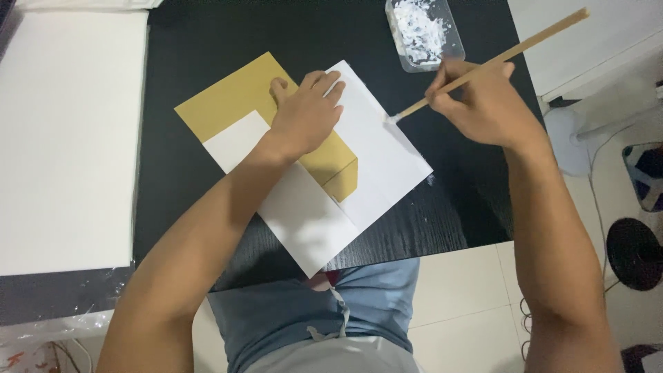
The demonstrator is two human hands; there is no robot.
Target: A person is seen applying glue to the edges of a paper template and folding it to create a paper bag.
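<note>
My left hand (304, 114) lies flat, fingers together, pressing a folded gold paper piece (231, 97) down on a white sheet (311, 221) on the black table (193, 41). My right hand (483, 100) grips a long wooden brush (511, 50) like a pen. Its white-tipped bristles touch the white sheet's upper right edge, just right of my left fingertips. The gold paper's lower corner (343, 181) sticks out below my left wrist.
A clear plastic tub (423, 31) of white paste stands at the table's far edge, above the brush tip. A large white board (65, 138) covers the left side. The table's near edge runs just above my lap, with tiled floor to the right.
</note>
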